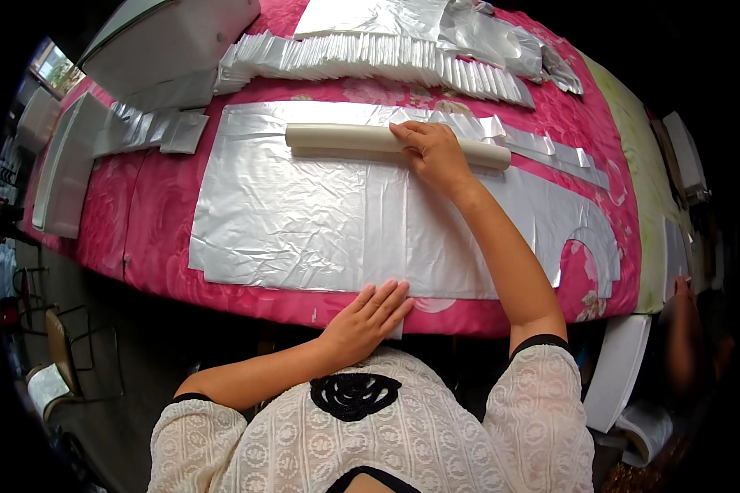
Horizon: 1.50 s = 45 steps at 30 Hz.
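Observation:
Silvery plastic bags [288, 214] lie flat on the pink floral tablecloth [160, 205], wrinkled on the left, with cut-out handle shapes at the right. Across their far part rests a long cream-coloured tube [345, 137], slightly slanted. My right hand [437, 156] is closed over this tube right of its middle, thumb on the near side. My left hand [367, 322] lies flat with fingers stretched out, at the near edge of the bags and table. A narrow strip of plastic shows below its fingertips. What lies under the left palm is hidden.
A long row of folded bags [362, 62] stands at the back, beside a large white bin [173, 53]. More folded bags [185, 131] and a white box [67, 168] are at left. A chair [57, 361] stands lower left. Another person's blurred arm [682, 337] shows at right.

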Available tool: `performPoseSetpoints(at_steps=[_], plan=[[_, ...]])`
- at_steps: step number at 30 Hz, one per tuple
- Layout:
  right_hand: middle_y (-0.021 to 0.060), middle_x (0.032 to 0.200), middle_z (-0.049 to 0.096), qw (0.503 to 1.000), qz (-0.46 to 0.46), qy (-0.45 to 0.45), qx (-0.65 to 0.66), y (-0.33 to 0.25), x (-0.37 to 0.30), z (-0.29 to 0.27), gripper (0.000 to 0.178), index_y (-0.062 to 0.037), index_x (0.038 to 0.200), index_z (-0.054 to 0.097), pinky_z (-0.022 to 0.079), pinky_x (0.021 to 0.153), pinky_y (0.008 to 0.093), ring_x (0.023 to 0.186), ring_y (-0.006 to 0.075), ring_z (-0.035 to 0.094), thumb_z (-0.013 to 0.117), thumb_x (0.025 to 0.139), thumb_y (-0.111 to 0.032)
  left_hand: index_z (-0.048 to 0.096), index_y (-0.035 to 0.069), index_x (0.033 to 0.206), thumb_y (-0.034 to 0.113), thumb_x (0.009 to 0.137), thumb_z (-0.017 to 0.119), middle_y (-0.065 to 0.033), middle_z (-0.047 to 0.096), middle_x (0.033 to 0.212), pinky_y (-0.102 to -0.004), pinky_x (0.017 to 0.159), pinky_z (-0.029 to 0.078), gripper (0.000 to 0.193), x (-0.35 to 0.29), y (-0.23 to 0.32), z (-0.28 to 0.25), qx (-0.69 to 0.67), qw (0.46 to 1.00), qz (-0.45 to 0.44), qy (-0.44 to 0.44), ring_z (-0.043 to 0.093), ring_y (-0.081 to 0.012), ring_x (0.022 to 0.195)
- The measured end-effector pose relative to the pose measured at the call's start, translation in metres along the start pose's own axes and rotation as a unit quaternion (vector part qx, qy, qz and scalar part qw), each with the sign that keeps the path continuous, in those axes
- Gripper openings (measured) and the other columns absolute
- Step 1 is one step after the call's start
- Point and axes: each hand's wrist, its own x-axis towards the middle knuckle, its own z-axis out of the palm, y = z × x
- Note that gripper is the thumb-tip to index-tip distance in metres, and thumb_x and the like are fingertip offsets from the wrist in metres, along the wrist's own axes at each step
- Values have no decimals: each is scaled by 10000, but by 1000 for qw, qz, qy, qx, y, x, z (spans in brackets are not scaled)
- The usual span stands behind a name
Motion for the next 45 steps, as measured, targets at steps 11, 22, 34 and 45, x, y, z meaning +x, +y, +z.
performPoseSetpoints(at_steps=[11, 22, 34, 45], plan=[[120, 1190, 546, 974, -116, -140, 131, -72, -100, -7, 433, -23, 1111, 582, 427, 944, 375, 1117, 306, 500, 583, 681, 35, 450, 13, 1286, 133, 792, 530, -131, 374, 1405, -416, 1071, 292, 515, -21, -29, -8, -126, 989, 68, 36, 345, -247, 1317], [134, 1134, 567, 990, -88, -68, 89, -100, -133, -1, 389, -16, 1072, 585, 444, 918, 379, 1074, 306, 531, 608, 683, -15, 497, 34, 1231, 138, 654, 689, -126, 488, 1298, -410, 1034, 358, 617, -4, -62, -36, -237, 959, 96, 125, 453, -264, 1225], [75, 853, 645, 993, -21, -9, 113, -90, -128, -2, 218, -45, 935, 666, 502, 685, 343, 762, 247, 608, 618, 723, -47, 491, -45, 1210, 152, 744, 614, -147, 621, 1040, -370, 864, 461, 521, 17, -73, -28, -207, 967, -52, 139, 600, -288, 973], [54, 608, 601, 817, 407, -232, 336, -66, -67, -12, 262, 11, 701, 630, 439, 482, 230, 499, 98, 585, 611, 838, -212, 177, -59, 1395, 182, 854, 539, -255, 263, 1424, -429, 1073, 251, 695, 33, -62, -31, -244, 948, -135, 156, 293, -375, 1315]])
